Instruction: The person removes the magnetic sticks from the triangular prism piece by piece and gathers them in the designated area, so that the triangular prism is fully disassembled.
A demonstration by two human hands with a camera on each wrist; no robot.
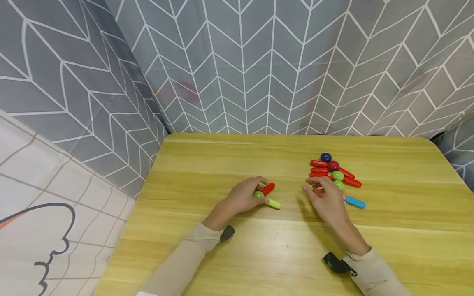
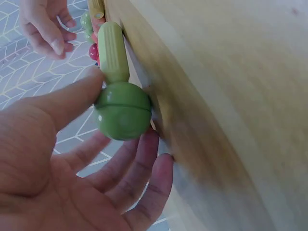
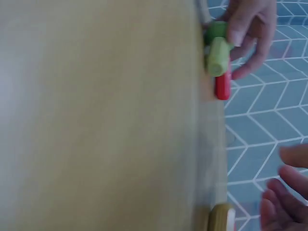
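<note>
Toward the left of the table, my left hand [image 1: 240,197] holds a green ball [image 2: 124,113] between its thumb and curved fingers. A light green rod [image 1: 274,204] points out from this ball, and the thumb lies along the joint. Beside it a red rod [image 1: 268,188] angles away; its inner end is hidden by the ball and hand. My right hand [image 1: 327,203] hovers with loosely bent fingers and nothing in them, just left of a group of rods and balls, partly covering it. A blue rod [image 1: 355,202] sticks out past that hand.
The group on the right includes a navy ball [image 1: 326,157], a dark red ball [image 1: 333,165], green balls [image 1: 337,175] and several red rods [image 1: 319,163]. A yellowish rod end [image 3: 219,219] shows in the right wrist view. A patterned grey curtain [image 1: 240,70] hangs behind the wooden table [image 1: 207,156].
</note>
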